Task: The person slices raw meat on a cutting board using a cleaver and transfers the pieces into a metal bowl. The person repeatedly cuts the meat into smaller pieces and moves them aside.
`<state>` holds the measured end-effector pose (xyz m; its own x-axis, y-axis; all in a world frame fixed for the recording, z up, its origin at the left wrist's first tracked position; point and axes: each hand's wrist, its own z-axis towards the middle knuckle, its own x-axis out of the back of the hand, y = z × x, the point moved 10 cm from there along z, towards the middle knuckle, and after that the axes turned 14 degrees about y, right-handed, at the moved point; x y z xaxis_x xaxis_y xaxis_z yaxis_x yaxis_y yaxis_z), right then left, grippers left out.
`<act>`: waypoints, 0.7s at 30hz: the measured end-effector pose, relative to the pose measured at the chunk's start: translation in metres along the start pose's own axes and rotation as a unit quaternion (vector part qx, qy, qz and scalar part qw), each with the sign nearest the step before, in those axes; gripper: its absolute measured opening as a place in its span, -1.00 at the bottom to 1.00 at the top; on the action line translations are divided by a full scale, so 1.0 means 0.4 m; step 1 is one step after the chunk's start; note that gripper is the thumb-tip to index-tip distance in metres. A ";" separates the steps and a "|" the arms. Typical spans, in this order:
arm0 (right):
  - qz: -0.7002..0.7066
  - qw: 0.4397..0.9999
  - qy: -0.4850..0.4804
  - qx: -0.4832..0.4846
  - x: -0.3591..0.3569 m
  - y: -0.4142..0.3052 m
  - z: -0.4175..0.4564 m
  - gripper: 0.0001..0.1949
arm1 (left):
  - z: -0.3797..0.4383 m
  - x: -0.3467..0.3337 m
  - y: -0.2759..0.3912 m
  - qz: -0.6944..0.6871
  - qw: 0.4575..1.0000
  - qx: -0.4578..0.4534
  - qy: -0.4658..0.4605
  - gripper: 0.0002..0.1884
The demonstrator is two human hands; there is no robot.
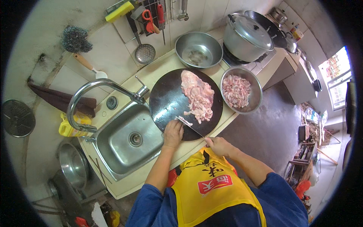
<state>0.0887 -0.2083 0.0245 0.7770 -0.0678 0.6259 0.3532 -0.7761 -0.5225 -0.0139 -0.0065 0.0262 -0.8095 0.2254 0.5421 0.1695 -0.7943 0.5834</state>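
My right hand (219,146) grips a kitchen knife (195,131) by its handle, over the near edge of a round black cutting board (164,98). The blade points up and left across the board, beside a small strip of pale meat. My left hand (173,132) rests on the board's near left part with its fingers bent close to the blade's tip; whether they hold a piece is hidden. Beyond the knife lies a large pile of raw pink meat (197,88), with smaller cut pieces at its near end. A steel bowl (257,98) of cut raw meat (236,90) stands right of the board.
A steel sink (122,153) with a curved faucet (85,83) is left of the board. Behind stands a large steel basin (181,51). A lidded pot (244,39) sits on the stove at the back right. Utensils, including a skimmer (145,54), hang on the tiled wall.
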 end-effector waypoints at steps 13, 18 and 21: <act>0.330 0.930 0.012 -0.161 0.014 0.086 0.033 -0.20 | 0.002 0.156 -0.004 0.036 0.987 0.103 0.115 -0.82; 0.199 0.977 0.075 -0.022 0.076 -0.047 -0.025 -0.24 | -0.050 0.161 -0.057 0.040 0.995 0.065 0.065 -0.81; 0.067 0.996 0.053 0.025 0.051 -0.099 -0.037 -0.24 | -0.052 0.093 -0.016 0.010 1.000 0.025 0.009 -0.75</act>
<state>0.0830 -0.1882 0.0665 0.7606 -0.2374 0.6043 0.2773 -0.7229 -0.6329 -0.0567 -0.0047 0.0299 -0.8153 0.1998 0.5434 0.2130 -0.7692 0.6024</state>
